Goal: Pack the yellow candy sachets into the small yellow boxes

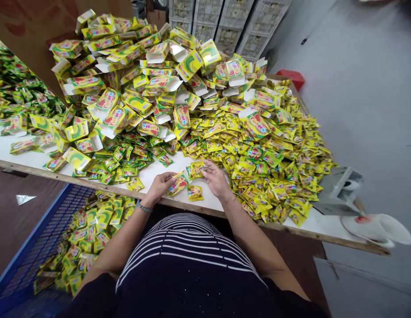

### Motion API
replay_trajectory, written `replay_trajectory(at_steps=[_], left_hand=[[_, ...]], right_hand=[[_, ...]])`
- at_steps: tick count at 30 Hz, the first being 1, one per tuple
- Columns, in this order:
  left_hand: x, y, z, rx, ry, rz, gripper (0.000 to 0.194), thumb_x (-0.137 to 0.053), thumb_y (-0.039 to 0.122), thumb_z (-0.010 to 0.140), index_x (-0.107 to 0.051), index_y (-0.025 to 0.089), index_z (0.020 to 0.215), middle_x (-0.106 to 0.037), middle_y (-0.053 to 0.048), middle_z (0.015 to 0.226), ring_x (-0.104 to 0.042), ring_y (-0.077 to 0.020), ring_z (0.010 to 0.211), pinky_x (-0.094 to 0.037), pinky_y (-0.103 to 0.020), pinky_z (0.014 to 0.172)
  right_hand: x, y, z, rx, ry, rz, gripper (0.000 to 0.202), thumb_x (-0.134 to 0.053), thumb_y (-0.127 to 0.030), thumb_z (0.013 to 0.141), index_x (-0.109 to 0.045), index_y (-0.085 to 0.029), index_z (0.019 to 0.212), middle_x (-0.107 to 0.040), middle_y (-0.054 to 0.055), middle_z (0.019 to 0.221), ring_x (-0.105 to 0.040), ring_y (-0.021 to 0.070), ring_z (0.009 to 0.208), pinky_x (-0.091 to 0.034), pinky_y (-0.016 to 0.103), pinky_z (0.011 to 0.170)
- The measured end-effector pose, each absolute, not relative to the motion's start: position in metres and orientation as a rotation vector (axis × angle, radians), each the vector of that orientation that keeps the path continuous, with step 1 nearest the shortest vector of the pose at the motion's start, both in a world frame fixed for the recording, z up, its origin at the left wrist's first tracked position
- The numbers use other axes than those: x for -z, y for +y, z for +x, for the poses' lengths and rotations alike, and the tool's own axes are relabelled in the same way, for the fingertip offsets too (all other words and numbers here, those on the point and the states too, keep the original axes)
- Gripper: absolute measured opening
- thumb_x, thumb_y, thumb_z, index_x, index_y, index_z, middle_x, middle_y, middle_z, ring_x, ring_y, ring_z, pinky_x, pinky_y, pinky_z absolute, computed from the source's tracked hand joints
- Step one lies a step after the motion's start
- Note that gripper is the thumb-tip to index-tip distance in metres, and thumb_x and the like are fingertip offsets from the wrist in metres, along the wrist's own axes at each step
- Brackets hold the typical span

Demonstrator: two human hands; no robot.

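Observation:
My left hand [161, 186] is closed on a small yellow carton [178, 184] with a red and green print, tilted over the table's front part. Between the fingers of my right hand [216, 177] is a small yellow sachet [196, 169], held close to the carton's upper right side. Another yellow sachet [195, 192] lies flat on the white tabletop [210, 201], just below and between my hands. Green sachets [126, 161] lie loose to the left, and a large heap of yellow sachets [275, 154] spreads to the right of my right hand.
A tall pile of open yellow cartons [135, 88] rises behind my hands. Below the table edge at left, a blue crate [24, 251] holds filled-looking cartons. A grey metal device [338, 192] and a white plastic container [378, 229] stand at right. White crates [208, 20] are stacked behind.

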State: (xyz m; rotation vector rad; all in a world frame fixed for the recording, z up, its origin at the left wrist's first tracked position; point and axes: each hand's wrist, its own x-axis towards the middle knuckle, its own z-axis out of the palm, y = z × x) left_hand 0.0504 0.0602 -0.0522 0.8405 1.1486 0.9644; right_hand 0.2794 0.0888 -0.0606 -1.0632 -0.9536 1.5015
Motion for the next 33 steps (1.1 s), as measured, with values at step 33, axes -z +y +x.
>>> replay_trajectory(at_steps=[33], left_hand=[[0.054,0.055,0.073,-1.098,1.106,0.674,0.051,-0.090,0.045,0.055,-0.072,0.012,0.090,-0.075,-0.005,0.077,-0.065,-0.0136,0.065,-0.050,-0.024,0.063]], right_hand=[[0.033,0.084,0.270,-1.088,-1.585,-1.459,0.037,-0.071,-0.054,0.076,-0.070,-0.019,0.088,-0.068,0.002,0.081,-0.061,0.0196,0.076,-0.049,0.032,0.073]])
